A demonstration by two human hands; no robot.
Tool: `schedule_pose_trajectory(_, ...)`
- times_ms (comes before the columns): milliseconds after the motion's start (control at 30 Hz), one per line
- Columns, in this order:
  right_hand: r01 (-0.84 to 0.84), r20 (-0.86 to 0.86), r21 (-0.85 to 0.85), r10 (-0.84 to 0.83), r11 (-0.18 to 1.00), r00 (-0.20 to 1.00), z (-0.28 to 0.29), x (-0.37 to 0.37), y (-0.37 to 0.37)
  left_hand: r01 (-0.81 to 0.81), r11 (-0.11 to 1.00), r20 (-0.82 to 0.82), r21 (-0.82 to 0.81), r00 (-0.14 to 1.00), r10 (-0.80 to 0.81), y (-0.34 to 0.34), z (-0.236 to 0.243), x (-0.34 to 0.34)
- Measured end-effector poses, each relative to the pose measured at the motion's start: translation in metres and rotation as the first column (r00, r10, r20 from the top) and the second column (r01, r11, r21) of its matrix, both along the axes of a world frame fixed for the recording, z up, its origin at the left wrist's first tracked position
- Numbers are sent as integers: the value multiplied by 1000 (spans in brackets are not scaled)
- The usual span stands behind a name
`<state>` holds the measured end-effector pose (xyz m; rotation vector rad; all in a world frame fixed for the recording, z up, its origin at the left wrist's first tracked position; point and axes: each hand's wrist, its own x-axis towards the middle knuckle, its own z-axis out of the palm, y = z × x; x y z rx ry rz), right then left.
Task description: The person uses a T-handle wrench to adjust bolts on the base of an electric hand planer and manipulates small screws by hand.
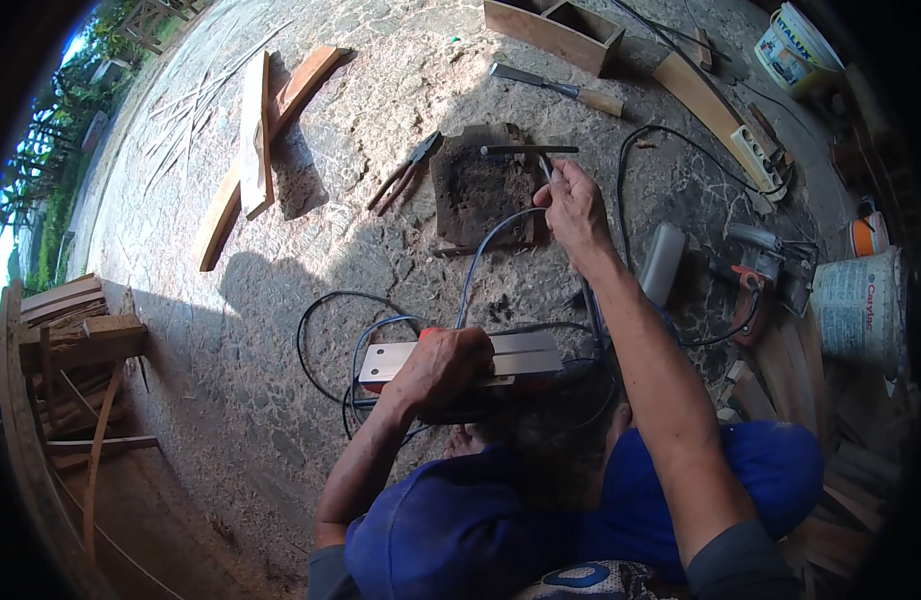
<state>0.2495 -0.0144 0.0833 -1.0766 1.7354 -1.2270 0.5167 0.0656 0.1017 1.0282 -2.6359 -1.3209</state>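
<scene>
My left hand (446, 362) is closed over an electric planer (531, 362), which lies with its silver metal sole facing up and red body edges showing. Out ahead, my right hand (578, 210) pinches the thin shaft of a T-shaped tool (529, 150) with a dark crossbar. That bar is over the far part of a dark, worn square block (481, 195) on the ground. Pliers (406, 172) with dark jaws lie just left of the block. Beyond it rests a chisel (561, 90) with a wooden handle. My left fingertips are partly hidden.
Two crossed wooden boards (256, 135) lie at the far left. Black cables (311, 310) loop around the planer. On the right are a power strip (756, 160), a red-handled power tool (751, 300) and a white bucket (861, 310). A wooden box (556, 35) stands at the back.
</scene>
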Motion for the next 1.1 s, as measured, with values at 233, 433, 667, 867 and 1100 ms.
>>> schedule_pose_trajectory(233,119,-342,141,-65,983,938,-62,-37,14,-156,977,43,145,988,151,0,11,0)
schedule_pose_trajectory(433,177,-400,150,-104,973,911,-97,-61,24,-191,972,21,138,982,190,1,4,-1)
schedule_pose_trajectory(667,168,-507,158,-67,973,859,-110,-62,35,-94,990,30,102,995,92,4,28,5)
schedule_pose_trajectory(867,148,-621,115,-45,982,783,-116,-54,43,-83,995,-113,48,990,88,16,26,18)
schedule_pose_trajectory(1100,-529,-126,252,570,810,812,-44,9,45,-20,1000,-27,-10,999,19,31,35,17)
